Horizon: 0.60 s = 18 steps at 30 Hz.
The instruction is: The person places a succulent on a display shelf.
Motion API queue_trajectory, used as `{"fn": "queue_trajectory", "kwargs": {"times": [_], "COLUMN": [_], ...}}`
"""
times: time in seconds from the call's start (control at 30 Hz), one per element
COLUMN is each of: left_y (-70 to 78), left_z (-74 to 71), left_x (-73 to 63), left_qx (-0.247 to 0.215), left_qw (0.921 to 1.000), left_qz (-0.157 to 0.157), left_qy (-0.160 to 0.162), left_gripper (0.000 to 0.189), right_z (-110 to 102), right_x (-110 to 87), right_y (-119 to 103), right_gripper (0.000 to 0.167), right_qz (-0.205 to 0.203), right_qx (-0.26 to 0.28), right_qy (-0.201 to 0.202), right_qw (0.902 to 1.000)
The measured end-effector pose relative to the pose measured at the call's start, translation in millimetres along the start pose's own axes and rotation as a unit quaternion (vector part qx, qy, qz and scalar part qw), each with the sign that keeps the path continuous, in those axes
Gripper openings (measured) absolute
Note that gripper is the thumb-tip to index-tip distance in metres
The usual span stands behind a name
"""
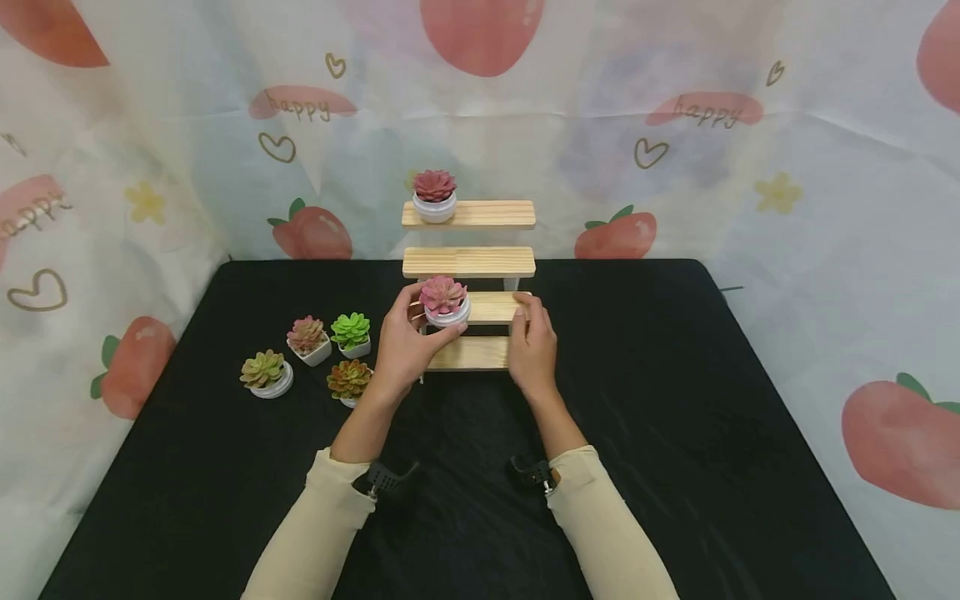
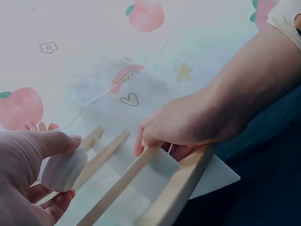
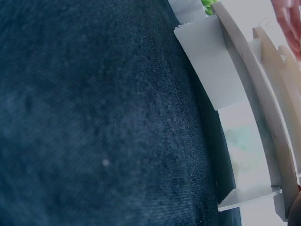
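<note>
In the head view my left hand (image 1: pixel 402 346) grips a pink succulent (image 1: pixel 443 297) by its round white pot, with thumb and fingers on either side of it. The pot (image 2: pixel 66 169) shows in the left wrist view too, held in front of the stepped shelf. That shelf has several pale wooden boards (image 1: pixel 468 262) on white side panels. My right hand (image 1: pixel 534 346) holds the right end of the lower boards, its fingers curled over the edge. A darker pink succulent (image 1: pixel 435 196) stands at the left end of the top board.
Left of the shelf, on the black cloth (image 1: pixel 637 467), stand several potted succulents: a green one (image 1: pixel 351 332), a reddish one (image 1: pixel 307 335), a yellow-green one (image 1: pixel 262 369) and an orange-brown one (image 1: pixel 349 380). A printed curtain (image 1: pixel 525 150) hangs behind the table.
</note>
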<state>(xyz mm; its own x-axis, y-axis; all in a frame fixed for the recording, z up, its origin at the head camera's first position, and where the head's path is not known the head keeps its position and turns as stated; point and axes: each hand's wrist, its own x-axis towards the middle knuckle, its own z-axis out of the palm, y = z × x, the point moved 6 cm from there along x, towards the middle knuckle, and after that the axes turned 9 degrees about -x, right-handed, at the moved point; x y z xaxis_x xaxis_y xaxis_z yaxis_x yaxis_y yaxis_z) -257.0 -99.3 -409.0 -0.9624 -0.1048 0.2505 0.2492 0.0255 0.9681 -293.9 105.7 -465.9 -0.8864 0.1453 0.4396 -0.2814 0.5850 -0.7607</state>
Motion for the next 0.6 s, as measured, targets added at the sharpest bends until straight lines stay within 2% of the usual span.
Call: {"fn": "queue_trajectory", "kwargs": {"times": [0.07,0.3,0.47,0.6], "left_y": [6.8,45.6,47.2,22.3], "left_z": [3.3,10.2,13.0,12.9], "left_x": [0.8,-3.8,1.1,13.2], "left_qx": [-0.001,-0.001,-0.002,0.007], "left_qw": [1.0000,0.9997,0.9994,0.9988], "left_qz": [0.005,0.021,0.033,0.048], "left_qy": [-0.004,-0.013,-0.010,-0.006], "left_gripper": [0.077,0.064,0.064,0.066], "right_z": [0.3,-1.1,-1.5,-2.6], "right_x": [-0.4,-1.2,-0.9,-1.3], "right_y": [0.1,-2.6,-2.3,-2.2], "right_gripper": [0.030,0.030,0.029,0.029], "right_qz": [0.002,-0.008,-0.010,-0.013], "right_qx": [-0.004,0.001,-0.002,-0.001], "right_qy": [0.000,0.008,0.011,0.012], "right_qw": [1.0000,0.9999,0.9999,0.9998]}}
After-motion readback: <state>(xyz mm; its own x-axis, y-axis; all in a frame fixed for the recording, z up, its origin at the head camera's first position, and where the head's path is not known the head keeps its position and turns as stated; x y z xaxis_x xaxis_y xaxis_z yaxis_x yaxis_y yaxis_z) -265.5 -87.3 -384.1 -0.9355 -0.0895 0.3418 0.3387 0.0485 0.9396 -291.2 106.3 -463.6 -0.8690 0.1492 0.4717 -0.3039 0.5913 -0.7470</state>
